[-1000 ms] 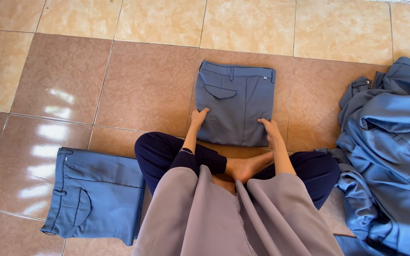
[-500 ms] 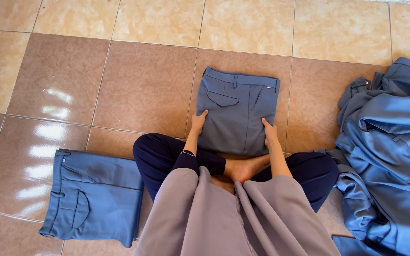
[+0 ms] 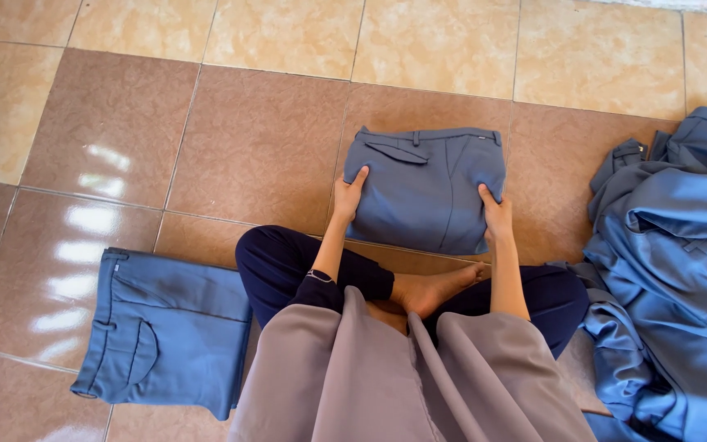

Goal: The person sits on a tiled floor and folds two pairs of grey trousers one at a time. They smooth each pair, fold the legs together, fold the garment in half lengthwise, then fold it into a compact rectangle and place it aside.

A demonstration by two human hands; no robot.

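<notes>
A folded pair of grey-blue trousers lies on the tiled floor in front of my crossed legs. My left hand grips its left edge, thumb on top. At the opposite edge my right hand holds the trousers the same way. The waistband points away from me and a back pocket flap shows at the upper left of the fold.
Another folded pair of blue trousers lies on the floor to my left. A heap of unfolded blue garments is piled at my right. Brown and beige floor tiles stretch ahead of me.
Both hands have slid from the near edge of the folded trousers out to its two sides and now grip them.
</notes>
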